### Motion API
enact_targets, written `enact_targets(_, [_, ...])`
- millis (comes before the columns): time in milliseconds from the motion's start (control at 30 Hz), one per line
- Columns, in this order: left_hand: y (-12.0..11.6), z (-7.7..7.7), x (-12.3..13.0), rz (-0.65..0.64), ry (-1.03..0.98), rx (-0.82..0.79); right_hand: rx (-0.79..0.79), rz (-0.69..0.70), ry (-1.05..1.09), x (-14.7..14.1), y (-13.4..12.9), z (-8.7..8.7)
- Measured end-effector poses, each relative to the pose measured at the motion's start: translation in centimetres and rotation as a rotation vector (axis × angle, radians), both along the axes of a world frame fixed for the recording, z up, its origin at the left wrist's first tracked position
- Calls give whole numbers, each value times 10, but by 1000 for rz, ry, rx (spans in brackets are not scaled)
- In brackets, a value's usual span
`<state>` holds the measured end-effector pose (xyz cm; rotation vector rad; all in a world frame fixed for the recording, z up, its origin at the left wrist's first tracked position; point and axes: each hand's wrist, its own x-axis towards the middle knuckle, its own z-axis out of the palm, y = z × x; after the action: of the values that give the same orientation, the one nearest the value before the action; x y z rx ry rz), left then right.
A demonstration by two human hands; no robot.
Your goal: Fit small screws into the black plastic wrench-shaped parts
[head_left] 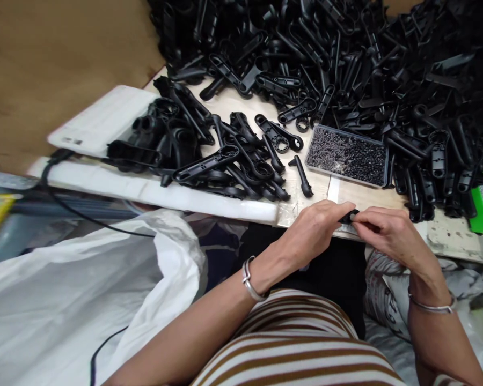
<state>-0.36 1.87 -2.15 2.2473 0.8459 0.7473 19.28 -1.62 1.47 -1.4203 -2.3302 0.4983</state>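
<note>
At the near edge of a table, the left hand has a closed grip on a black plastic part, mostly hidden. The right hand pinches at its exposed end, fingertips together; whether they hold a smaller piece cannot be told. This part looks unfinished. Much seems left: a large heap of black parts covers the far side, behind a clear box of tiny dark pieces. Whether the smaller pile at left is finished is unclear.

Black plastic lever-shaped parts lie heaped across a pale wooden worktop in what appears to be an assembly workshop, where a clear rectangular plastic box holds tiny dark pieces.
</note>
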Motion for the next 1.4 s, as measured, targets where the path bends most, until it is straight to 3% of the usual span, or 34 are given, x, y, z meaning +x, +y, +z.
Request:
enact_targets(267, [2,-2,-1,-7,-6,2,-140,191,-122,9,16,12])
enact_targets(367, [2,-1,-1,-16,-3,5,-131,149,-71,11,16,12])
enact_targets(567, [3,-1,-2,-8,-1,14,-151,-79,88,19,0,9])
enact_targets(1033, [3,-3,0,5,-15,20,-240,-98,100,12,-5,2])
enact_targets(1400, [2,-8,0,15,-88,58,-336,-226,261,2,-9,-3])
